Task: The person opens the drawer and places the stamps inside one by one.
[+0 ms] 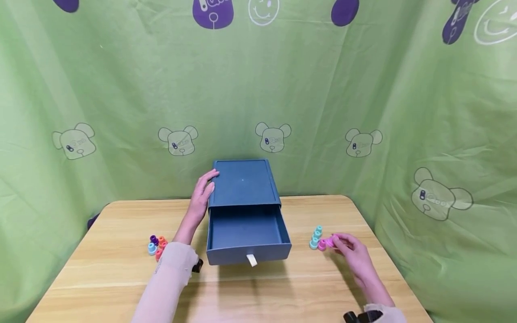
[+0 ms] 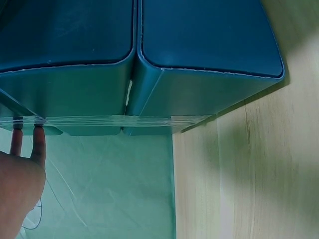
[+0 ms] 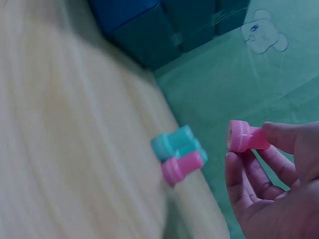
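Observation:
A dark blue drawer cabinet (image 1: 244, 181) stands mid-table with its top drawer (image 1: 249, 253) pulled out, showing a white pull tab. My left hand (image 1: 199, 197) rests against the cabinet's upper left side, fingertips touching it with fairly straight fingers. Clear tape (image 2: 89, 120) runs across the cabinet's side in the left wrist view. Between thumb and fingers, my right hand (image 1: 355, 255) pinches a pink peg (image 3: 247, 137), held above the table. Beside it on the table stand another pink peg (image 1: 322, 245) and several turquoise pegs (image 1: 314, 243).
Left of the cabinet is a cluster of pegs: a purple one (image 1: 154, 240), a light blue one (image 1: 151, 249) and several orange-red ones (image 1: 159, 255). A green curtain (image 1: 226, 98) with printed bears hangs behind and beside the wooden table (image 1: 109, 269).

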The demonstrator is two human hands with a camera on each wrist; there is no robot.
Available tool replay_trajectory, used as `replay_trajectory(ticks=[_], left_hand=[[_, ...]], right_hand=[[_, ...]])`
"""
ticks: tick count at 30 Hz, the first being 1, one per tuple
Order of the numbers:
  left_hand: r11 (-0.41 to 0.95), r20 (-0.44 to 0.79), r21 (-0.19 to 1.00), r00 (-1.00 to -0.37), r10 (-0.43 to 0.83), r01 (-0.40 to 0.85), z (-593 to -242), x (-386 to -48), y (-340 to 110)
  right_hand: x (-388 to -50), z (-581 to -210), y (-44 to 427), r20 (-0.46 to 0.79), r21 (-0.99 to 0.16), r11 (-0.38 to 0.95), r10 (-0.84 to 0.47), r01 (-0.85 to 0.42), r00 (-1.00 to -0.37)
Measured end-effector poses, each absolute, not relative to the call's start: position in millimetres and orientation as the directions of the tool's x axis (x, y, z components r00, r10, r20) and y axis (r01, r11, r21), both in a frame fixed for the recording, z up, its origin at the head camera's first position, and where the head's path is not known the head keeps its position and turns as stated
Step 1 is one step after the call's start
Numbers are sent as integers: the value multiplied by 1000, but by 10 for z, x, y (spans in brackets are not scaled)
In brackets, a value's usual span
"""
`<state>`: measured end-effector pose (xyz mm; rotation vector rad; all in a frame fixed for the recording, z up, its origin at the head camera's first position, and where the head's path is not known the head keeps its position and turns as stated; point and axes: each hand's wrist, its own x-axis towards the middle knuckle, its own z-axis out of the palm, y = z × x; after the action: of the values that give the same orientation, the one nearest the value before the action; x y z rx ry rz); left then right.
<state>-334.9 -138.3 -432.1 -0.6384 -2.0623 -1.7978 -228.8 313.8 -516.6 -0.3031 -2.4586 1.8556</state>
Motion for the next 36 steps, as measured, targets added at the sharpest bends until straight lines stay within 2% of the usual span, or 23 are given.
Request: replay_trajectory(ticks=[4,18,30,36], left_hand=[[104,525,838,-843,116,536,-4316,-3356,-1387],[105,526,838,-844,109,536,-4309,-3365,-1386],[97,536,833,-838,106,545,-4316,-3355,-1401],[110,543,825,-832,115,554,-4305,-3342,-1394]], right_hand=[[-2292,-5054,3101,-43,-976,203,181,80,-983],[-2264,-4752,2906,52,-987,160,167,-25,-985],[-2214,-4545,2716,152,-988,46,128,-147,-980],[-2184,-4416,2602,164,-987,22,114,-162,-980]])
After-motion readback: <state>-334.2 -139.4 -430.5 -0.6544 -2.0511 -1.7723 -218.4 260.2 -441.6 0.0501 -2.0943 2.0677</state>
